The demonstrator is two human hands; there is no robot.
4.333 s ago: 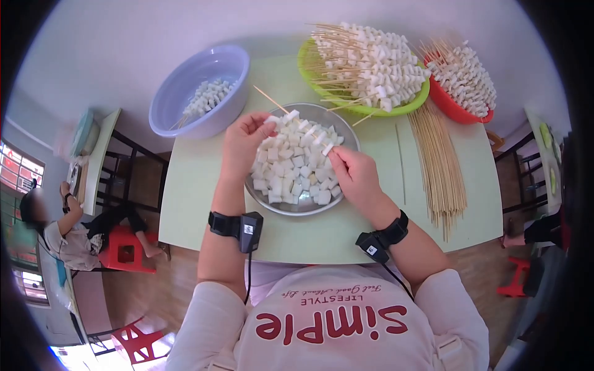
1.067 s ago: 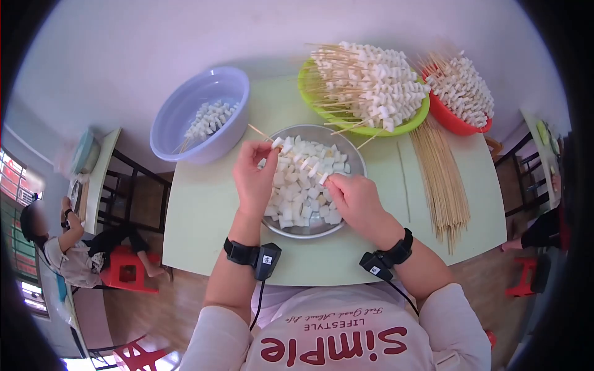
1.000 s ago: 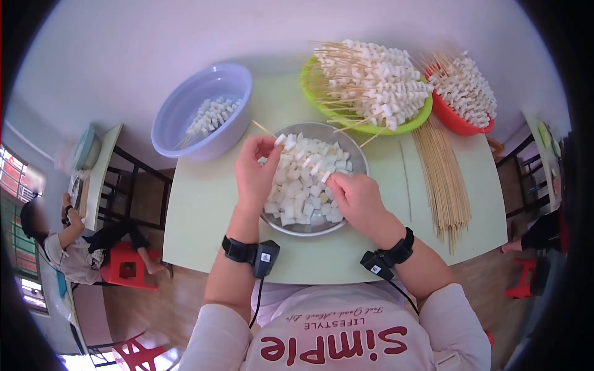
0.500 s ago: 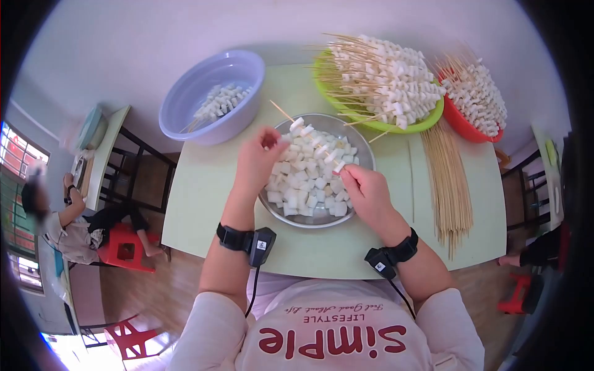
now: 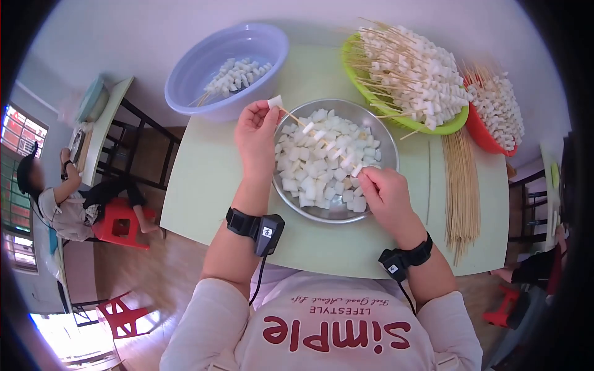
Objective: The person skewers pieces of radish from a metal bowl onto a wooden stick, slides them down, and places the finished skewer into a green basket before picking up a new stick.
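Observation:
My left hand (image 5: 255, 127) pinches a white cube (image 5: 275, 101) right at the bare tip of a bamboo skewer (image 5: 290, 115). Several white pieces are threaded along that skewer, which slants over a metal bowl (image 5: 390, 139). Its lower end is in my right hand (image 5: 387, 195), fingers closed near the last piece at the bowl's right side. Loose white cubes (image 5: 306, 185) fill most of the bowl beneath.
A blue basin (image 5: 185, 74) with some filled skewers stands at the back left. Green (image 5: 455, 127) and red (image 5: 479, 133) basins heaped with filled skewers stand at the back right. Bare skewers (image 5: 461, 198) lie in front of them. A person (image 5: 59, 198) sits at far left.
My left hand has come up to the skewer's tip with a white cube in its fingers. My right hand still grips the lower end. The whole view has shifted slightly.

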